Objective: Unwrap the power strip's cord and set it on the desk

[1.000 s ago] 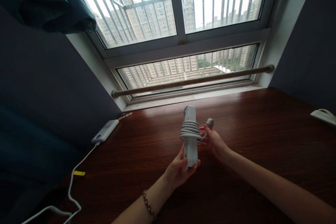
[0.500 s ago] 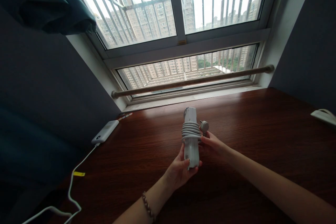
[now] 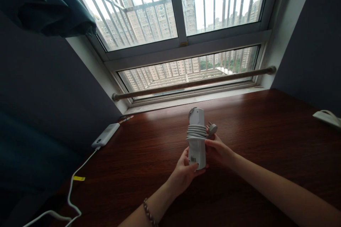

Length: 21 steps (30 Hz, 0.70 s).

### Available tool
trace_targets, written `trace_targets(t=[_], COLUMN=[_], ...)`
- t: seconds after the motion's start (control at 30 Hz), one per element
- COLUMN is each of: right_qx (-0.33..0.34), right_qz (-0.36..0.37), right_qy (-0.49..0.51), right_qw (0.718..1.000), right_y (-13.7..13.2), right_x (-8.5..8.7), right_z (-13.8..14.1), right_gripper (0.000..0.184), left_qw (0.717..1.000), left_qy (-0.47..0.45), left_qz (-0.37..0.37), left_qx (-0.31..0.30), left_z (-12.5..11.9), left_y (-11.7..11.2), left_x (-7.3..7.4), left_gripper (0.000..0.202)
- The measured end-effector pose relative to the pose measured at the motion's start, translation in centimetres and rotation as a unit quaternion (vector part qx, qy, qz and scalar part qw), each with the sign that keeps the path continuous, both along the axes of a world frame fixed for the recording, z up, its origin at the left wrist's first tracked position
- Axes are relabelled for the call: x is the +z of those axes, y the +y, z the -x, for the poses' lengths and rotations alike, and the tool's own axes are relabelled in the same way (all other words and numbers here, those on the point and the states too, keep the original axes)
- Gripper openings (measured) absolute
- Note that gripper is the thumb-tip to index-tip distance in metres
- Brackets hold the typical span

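Observation:
A white power strip (image 3: 196,145) stands nearly upright above the dark wooden table (image 3: 255,142), with its own white cable (image 3: 196,132) coiled round its middle. My left hand (image 3: 185,172) grips the strip's lower end from below. My right hand (image 3: 218,150) is closed on the cable end beside the coil, just under the grey plug (image 3: 212,128), which sticks out to the right of the coil.
A white power bank (image 3: 106,135) lies at the table's far left, a white cord (image 3: 74,181) with a yellow tag running from it toward the near left edge. A white object (image 3: 327,117) sits at the far right edge. The window and a wooden rail (image 3: 191,83) run behind.
The power strip has turned so its flat face shows toward me. The plug has shifted a little beside the coil, and my right hand has closed in nearer the strip.

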State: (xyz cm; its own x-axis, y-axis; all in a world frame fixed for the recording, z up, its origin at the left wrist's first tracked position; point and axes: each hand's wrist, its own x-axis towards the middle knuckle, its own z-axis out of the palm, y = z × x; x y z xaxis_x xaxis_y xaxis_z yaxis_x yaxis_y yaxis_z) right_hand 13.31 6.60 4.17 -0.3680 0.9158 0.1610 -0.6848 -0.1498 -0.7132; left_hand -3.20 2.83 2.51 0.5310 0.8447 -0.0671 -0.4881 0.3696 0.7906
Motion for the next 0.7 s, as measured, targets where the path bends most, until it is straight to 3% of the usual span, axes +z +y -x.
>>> trace_targets(t=[0.13,0.27,0.5,0.7], right_qx=[-0.055,-0.058,-0.071,-0.066], right_qz=[-0.003,-0.011,-0.026,0.022], right_qy=[-0.001,0.009,0.018,0.035], right_qw=[0.998,0.998,0.997,0.997], right_y=[0.4,0.6,0.8,0.0], right_x=[0.4,0.8,1.4,0.2], right_z=[-0.2,-0.4,-0.5,0.2], right_gripper=[0.041,0.037,0.046,0.041], left_qw=[1.0,0.999,0.999,0.997], left_qy=[-0.003,-0.015,-0.035,-0.05], left_qz=[0.021,0.032,0.036,0.059], left_qx=[-0.005,-0.008,-0.015,-0.023], left_z=[0.0,0.1,0.3,0.4], left_y=[0.1,-0.1,-0.1,-0.1], left_x=[0.2,0.2,-0.3,-0.6], left_gripper=[0.046,0.04,0.038,0.039])
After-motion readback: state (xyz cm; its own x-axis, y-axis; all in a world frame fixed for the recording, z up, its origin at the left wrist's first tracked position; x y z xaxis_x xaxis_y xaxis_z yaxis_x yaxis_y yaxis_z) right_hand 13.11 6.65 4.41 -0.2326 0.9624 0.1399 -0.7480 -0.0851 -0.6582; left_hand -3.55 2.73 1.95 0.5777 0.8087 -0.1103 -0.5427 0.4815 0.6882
